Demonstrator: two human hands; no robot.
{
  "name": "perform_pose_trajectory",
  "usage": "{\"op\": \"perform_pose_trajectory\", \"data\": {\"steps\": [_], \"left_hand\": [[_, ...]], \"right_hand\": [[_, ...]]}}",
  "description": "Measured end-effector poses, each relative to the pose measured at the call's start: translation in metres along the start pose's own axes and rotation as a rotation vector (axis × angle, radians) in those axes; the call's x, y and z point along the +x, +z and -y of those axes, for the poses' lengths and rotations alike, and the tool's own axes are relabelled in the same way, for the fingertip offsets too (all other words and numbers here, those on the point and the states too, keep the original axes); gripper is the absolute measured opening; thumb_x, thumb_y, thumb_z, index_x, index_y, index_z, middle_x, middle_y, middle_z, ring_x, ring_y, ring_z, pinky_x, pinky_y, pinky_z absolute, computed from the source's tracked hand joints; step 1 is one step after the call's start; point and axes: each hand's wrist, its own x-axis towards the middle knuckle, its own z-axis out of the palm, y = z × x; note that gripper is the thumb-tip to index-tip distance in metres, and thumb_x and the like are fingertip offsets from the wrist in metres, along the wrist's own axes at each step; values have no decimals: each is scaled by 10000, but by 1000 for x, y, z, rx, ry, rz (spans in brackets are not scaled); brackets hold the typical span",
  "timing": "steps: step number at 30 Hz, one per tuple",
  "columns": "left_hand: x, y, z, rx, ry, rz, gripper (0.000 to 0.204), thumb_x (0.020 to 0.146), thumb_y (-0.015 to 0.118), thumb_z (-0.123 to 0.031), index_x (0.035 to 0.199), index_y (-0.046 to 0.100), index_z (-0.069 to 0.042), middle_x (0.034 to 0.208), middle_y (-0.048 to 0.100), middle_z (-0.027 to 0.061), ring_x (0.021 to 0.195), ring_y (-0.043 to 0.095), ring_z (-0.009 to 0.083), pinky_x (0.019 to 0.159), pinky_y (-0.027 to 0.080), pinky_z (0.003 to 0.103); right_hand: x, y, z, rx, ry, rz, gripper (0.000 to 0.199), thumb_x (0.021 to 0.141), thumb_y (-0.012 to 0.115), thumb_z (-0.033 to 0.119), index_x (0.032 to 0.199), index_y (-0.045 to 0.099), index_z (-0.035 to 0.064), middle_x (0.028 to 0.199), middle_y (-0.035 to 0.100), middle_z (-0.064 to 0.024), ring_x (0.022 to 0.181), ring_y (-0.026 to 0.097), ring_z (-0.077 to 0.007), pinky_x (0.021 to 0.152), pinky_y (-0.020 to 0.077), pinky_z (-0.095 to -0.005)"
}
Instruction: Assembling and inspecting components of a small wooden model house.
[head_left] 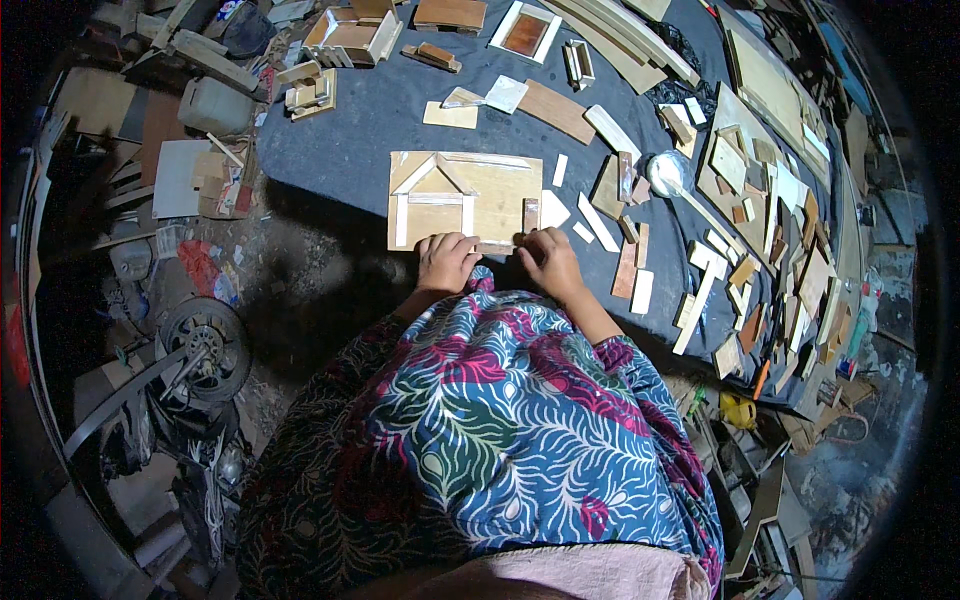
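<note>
A flat wooden board (505, 190) lies at the near edge of the cloth-covered table. Pale strips on it form a house outline with a pointed roof (437, 168). Along the board's near edge, a thin wooden strip (497, 246) shows between my hands. My left hand (447, 262) has its fingers bent together over the board's edge, at the strip's left end. At the other end, my right hand (552, 263) is closed, fingertips at the near right corner. Just above them stands a small brown-and-white block (531, 214). What lies under my fingers is partly hidden.
Loose wood pieces (640, 265) and a white round dish with a stick across it (668, 174) lie to the right. Small wooden boxes (352, 35) and a framed panel (525, 33) sit at the back. A wheel (203, 350) stands on the cluttered floor at left.
</note>
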Motion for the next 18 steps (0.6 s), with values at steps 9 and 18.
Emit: {"op": "perform_pose_trajectory", "data": {"steps": [9, 18], "left_hand": [[0, 4, 5, -15, 18, 11, 218, 702, 592, -202, 912, 591, -143, 856, 515, 20, 875, 465, 205, 790, 315, 366], [1, 3, 4, 2, 6, 23, 200, 706, 590, -220, 889, 598, -139, 843, 521, 10, 866, 475, 201, 775, 325, 357]], "right_hand": [[-2, 8, -19, 214, 558, -93, 182, 697, 599, 164, 733, 601, -14, 637, 589, -164, 593, 592, -272, 568, 457, -323], [5, 6, -7, 178, 541, -41, 245, 682, 632, 218, 713, 590, -21, 640, 588, -166, 607, 591, -275, 578, 457, -333]]}}
